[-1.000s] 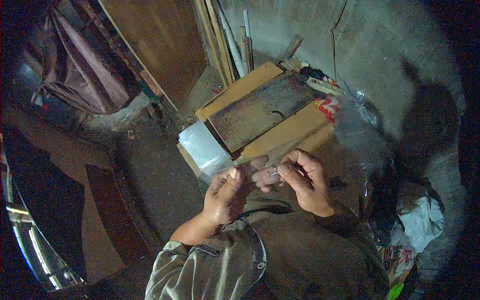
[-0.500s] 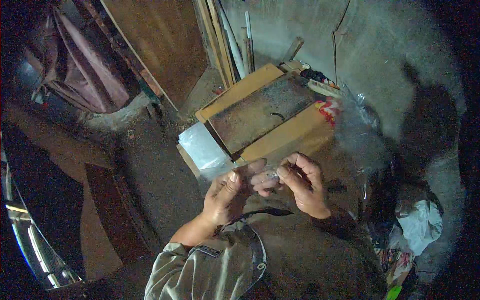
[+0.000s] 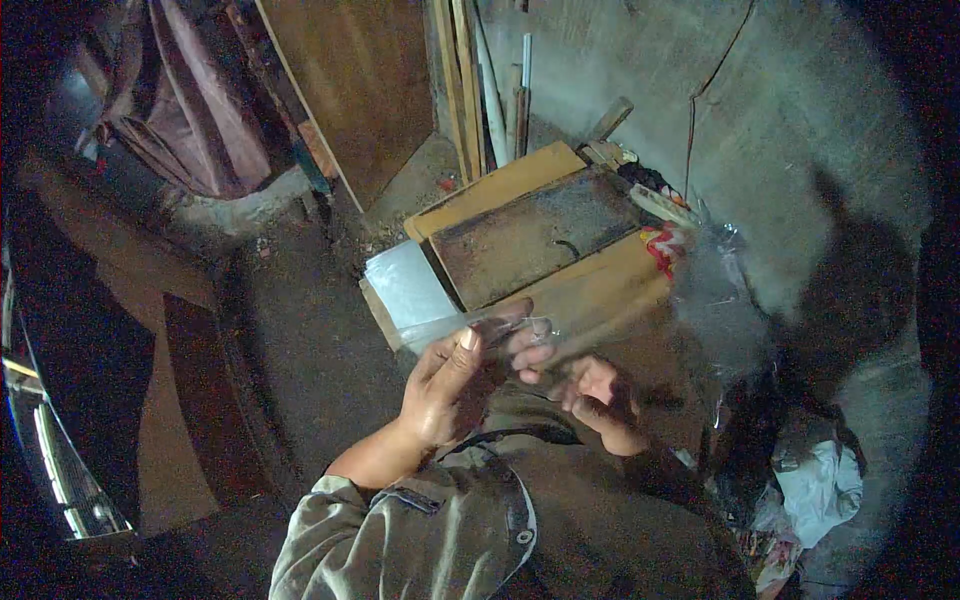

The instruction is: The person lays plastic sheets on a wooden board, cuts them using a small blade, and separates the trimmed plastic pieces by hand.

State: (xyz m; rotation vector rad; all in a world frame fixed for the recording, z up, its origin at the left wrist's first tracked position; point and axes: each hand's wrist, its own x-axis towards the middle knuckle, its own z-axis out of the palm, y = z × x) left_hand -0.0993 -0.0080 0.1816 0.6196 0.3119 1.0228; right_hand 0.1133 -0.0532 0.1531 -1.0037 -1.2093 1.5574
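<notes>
My left hand (image 3: 455,385) is closed, thumb up, around a thin clear plastic bag or film (image 3: 541,327); its shiny edge shows by the fingertips. Close by on the right, my right hand (image 3: 598,400) is apart from the left, fingers curled in and slightly blurred. Whether anything sits between its fingers is hidden. Just beyond my left hand lies a stack of flat whitish sheets (image 3: 408,285). Behind both hands is a worn, dark-stained flat panel (image 3: 510,245) with a small black curved piece on it, resting over brown cardboard (image 3: 610,285).
Wooden strips and pipes (image 3: 465,90) lean on the grey wall beside a brown board (image 3: 355,90). Purplish cloth (image 3: 205,110) hangs at upper left. A red-and-white wrapper (image 3: 662,248) and clear plastic lie right of the panel; a white bag (image 3: 820,485) sits at lower right.
My right hand has come away from my left hand's fingers, moving down and slightly right. My left hand keeps its hold on the clear plastic. The view has shifted a little.
</notes>
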